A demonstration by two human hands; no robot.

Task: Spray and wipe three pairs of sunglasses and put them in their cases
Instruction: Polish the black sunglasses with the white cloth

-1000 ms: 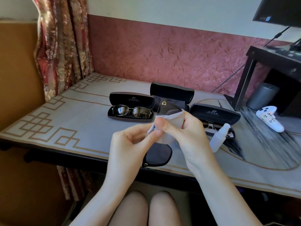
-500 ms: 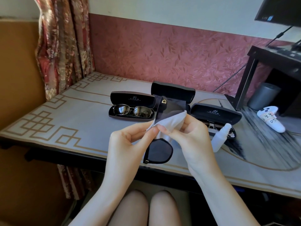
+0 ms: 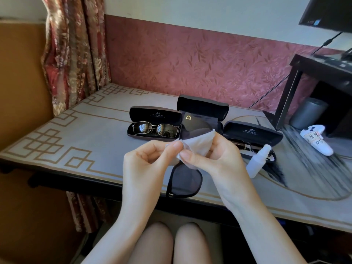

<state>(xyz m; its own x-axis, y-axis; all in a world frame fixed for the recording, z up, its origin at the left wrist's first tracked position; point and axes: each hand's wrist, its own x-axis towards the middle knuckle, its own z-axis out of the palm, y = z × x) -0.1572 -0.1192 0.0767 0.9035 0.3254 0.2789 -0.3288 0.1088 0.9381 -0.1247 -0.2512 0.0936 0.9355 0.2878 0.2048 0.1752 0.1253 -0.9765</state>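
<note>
I hold black-framed sunglasses [image 3: 184, 182] upright above the table's near edge; one dark lens hangs below my hands, the other rises behind them. My left hand [image 3: 146, 164] pinches the frame and the cloth's edge between thumb and fingers. My right hand [image 3: 215, 159] grips a pale grey wiping cloth [image 3: 198, 143] folded over the upper lens. Behind them stand three open black cases: the left case [image 3: 154, 116] holds metal-framed sunglasses [image 3: 156, 128], the middle case [image 3: 202, 107] shows no glasses, the right case [image 3: 253, 133] holds another pair [image 3: 249, 146]. A white spray bottle [image 3: 258, 161] stands by the right case.
A patterned beige mat covers the table [image 3: 57, 141]. A white controller [image 3: 316, 139] lies at the right, beside a dark stand [image 3: 289, 96] with a grey cylinder [image 3: 308, 113] under it. Red curtain [image 3: 74, 50] hangs at the left; my knees are under the table edge.
Both hands and the sunglasses have shifted slightly; my right fingers have slid the cloth along the upper lens. Everything on the table is unmoved.
</note>
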